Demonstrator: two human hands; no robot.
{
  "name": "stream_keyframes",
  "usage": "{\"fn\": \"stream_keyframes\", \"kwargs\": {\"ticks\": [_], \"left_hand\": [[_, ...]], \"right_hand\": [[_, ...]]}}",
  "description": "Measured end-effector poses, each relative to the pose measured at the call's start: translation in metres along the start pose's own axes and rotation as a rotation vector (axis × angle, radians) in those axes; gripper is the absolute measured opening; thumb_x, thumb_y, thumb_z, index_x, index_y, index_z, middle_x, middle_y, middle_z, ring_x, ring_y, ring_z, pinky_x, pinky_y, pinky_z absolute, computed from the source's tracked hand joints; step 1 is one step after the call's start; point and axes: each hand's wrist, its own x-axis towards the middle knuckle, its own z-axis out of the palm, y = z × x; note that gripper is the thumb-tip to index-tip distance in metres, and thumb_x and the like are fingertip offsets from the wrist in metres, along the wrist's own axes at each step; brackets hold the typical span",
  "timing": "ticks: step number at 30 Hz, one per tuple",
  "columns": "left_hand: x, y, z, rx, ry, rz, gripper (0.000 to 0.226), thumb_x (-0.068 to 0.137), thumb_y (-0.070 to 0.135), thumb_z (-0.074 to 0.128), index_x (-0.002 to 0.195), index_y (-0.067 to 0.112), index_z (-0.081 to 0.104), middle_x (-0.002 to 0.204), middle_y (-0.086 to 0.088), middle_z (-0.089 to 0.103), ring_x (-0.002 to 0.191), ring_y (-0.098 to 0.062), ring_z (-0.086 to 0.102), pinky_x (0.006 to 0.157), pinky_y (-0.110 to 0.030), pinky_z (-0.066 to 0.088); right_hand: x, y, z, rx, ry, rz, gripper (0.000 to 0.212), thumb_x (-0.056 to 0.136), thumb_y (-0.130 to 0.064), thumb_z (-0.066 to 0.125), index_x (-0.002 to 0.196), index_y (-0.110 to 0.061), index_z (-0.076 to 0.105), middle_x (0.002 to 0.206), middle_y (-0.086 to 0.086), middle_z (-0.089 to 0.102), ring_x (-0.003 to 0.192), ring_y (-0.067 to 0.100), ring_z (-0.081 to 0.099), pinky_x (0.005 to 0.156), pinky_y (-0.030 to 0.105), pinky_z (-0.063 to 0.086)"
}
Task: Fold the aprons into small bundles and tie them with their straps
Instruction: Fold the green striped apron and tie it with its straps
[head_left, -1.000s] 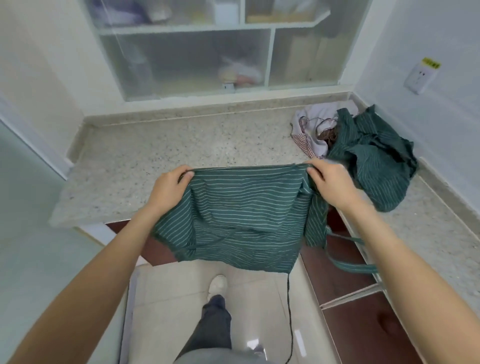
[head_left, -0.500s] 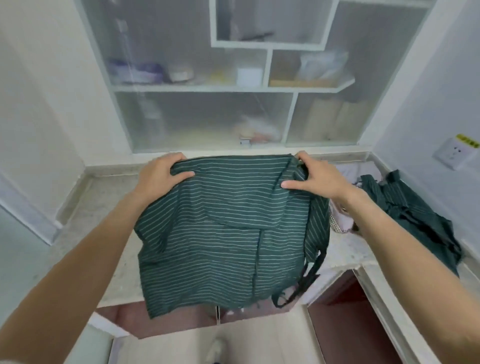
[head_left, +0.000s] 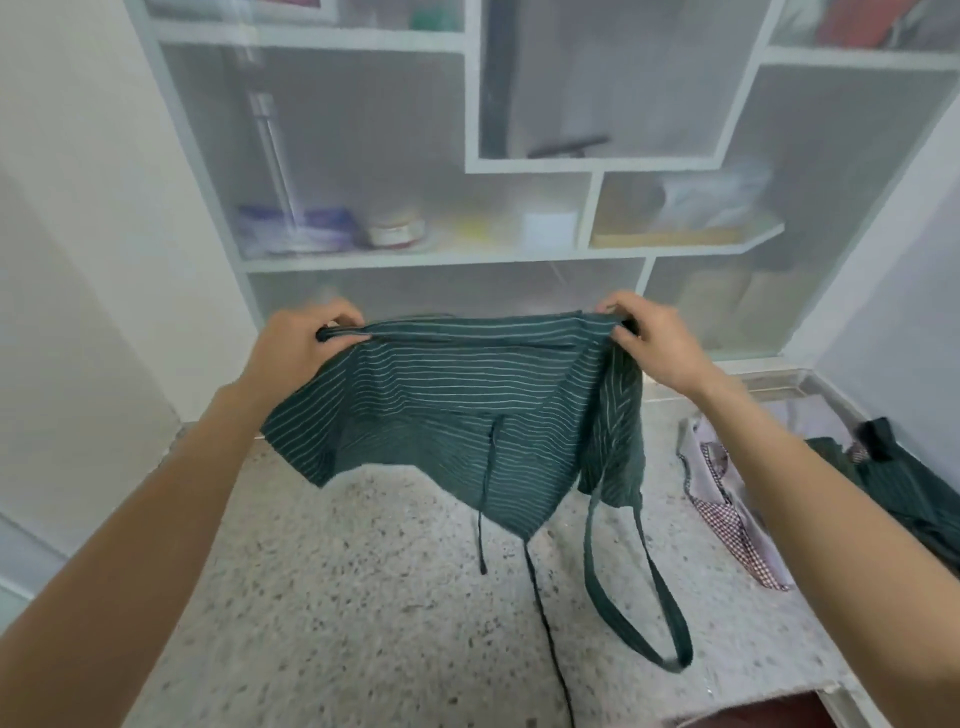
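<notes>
- Countertop (head_left: 322, 613): speckled stone, below everything.
- Green striped apron (head_left: 467, 405): 1, held in air above countertop; strap loop (head_left: 644, 597) hangs down to it.
- Left hand (head_left: 298, 348) & right hand (head_left: 649, 345): fingers curled, each pinching 1 top corner of apron; both arms stretched fwd.
- 2 more aprons, dark green apron (head_left: 893, 483) and checked apron (head_left: 727, 499), lie at countertop's right end.

Count: 2 hands, left (head_left: 298, 348) and right (head_left: 652, 345), 1 striped green apron (head_left: 457, 410) held up mid-frame, 1 strap loop (head_left: 639, 587) plus 2 thin cords (head_left: 484, 499) hanging, 1 dark green heap (head_left: 904, 493) and 1 checked pale cloth (head_left: 727, 499) at right, 1 speckled counter (head_left: 363, 623).
</notes>
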Motion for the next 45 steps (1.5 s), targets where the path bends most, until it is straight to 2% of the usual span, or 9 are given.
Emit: {"fn": "stream_keyframes", "kwargs": {"ticks": [3,6,10,15,20,26,30,37,45], "left_hand": [[-0.012,-0.015,0.007,0.015,-0.011,-0.005,0.02,0.083,0.028,0.065,0.093,0.012,0.072,0.08,0.041,0.06,0.074,-0.007,0.062,0.071,-0.011,0.042],[-0.023,-0.022,0.012,0.134,-0.011,-0.064,0.033,0.091,0.042,0.052,0.098,0.015,0.07,0.086,0.001,0.072,0.075,-0.025,0.066,0.068,-0.031,0.048],[-0.038,-0.009,0.008,0.179,0.027,-0.102,0.045,0.094,0.046,0.037,0.1,0.01,0.065,0.076,-0.012,0.069,0.065,-0.031,0.063,0.06,-0.039,0.049],[-0.051,0.024,0.002,0.007,0.01,-0.2,0.027,0.099,0.026,0.043,0.098,0.007,0.061,0.081,-0.006,0.064,0.073,-0.027,0.06,0.066,-0.031,0.04],[-0.074,0.06,-0.009,-0.264,-0.048,-0.343,0.023,0.097,0.031,0.045,0.096,0.019,0.064,0.096,-0.002,0.068,0.088,-0.019,0.061,0.083,-0.032,0.044],[-0.102,0.067,-0.009,-0.13,-0.099,-0.371,0.03,0.097,0.033,0.046,0.086,0.012,0.065,0.084,-0.005,0.068,0.079,-0.022,0.061,0.076,-0.033,0.044],[-0.104,0.048,0.004,0.023,-0.098,-0.339,0.034,0.096,0.038,0.045,0.089,0.012,0.066,0.082,-0.006,0.068,0.075,-0.023,0.06,0.072,-0.033,0.045],[-0.083,-0.009,0.058,0.182,-0.261,-0.38,0.03,0.093,0.043,0.049,0.096,0.018,0.066,0.092,-0.003,0.069,0.083,-0.023,0.06,0.076,-0.033,0.046],[-0.067,-0.095,0.142,0.18,-0.443,-0.384,0.02,0.094,0.022,0.05,0.111,0.021,0.062,0.117,-0.007,0.064,0.106,-0.028,0.057,0.094,-0.041,0.044]], "right_hand": [[-0.009,0.005,0.015,0.067,-0.127,-0.008,0.021,0.093,-0.002,0.049,0.107,-0.013,0.059,0.104,0.001,0.065,0.092,0.024,0.06,0.082,0.033,0.045],[-0.017,0.004,0.023,0.124,-0.192,-0.01,0.027,0.096,-0.005,0.045,0.109,-0.028,0.051,0.103,-0.006,0.061,0.086,0.003,0.056,0.077,0.023,0.042],[-0.027,-0.01,0.023,0.218,-0.175,0.021,0.018,0.098,-0.012,0.043,0.108,-0.027,0.046,0.087,-0.004,0.061,0.076,0.001,0.056,0.068,0.023,0.039],[-0.045,-0.021,0.014,0.375,-0.148,0.022,0.022,0.1,-0.011,0.037,0.11,-0.03,0.043,0.096,0.004,0.064,0.081,0.019,0.061,0.074,0.033,0.047],[-0.069,-0.029,-0.004,0.436,-0.253,0.03,0.039,0.096,-0.001,0.032,0.106,-0.037,0.043,0.096,0.004,0.067,0.071,0.013,0.062,0.069,0.031,0.05],[-0.081,-0.021,0.005,0.369,-0.246,0.014,0.014,0.097,-0.015,0.046,0.102,-0.019,0.058,0.104,0.001,0.067,0.097,0.019,0.062,0.084,0.034,0.047],[-0.073,-0.005,0.029,0.208,-0.159,0.079,0.012,0.094,-0.02,0.053,0.089,-0.011,0.06,0.093,0.014,0.067,0.089,0.031,0.061,0.08,0.038,0.045],[-0.039,0.036,0.09,0.029,-0.271,0.199,0.019,0.093,-0.024,0.055,0.089,-0.007,0.063,0.089,0.014,0.068,0.084,0.031,0.06,0.073,0.035,0.044],[-0.015,0.07,0.18,-0.027,-0.35,0.236,0.027,0.091,-0.009,0.052,0.118,-0.011,0.057,0.119,0.012,0.059,0.111,0.031,0.051,0.089,0.031,0.037]]}}
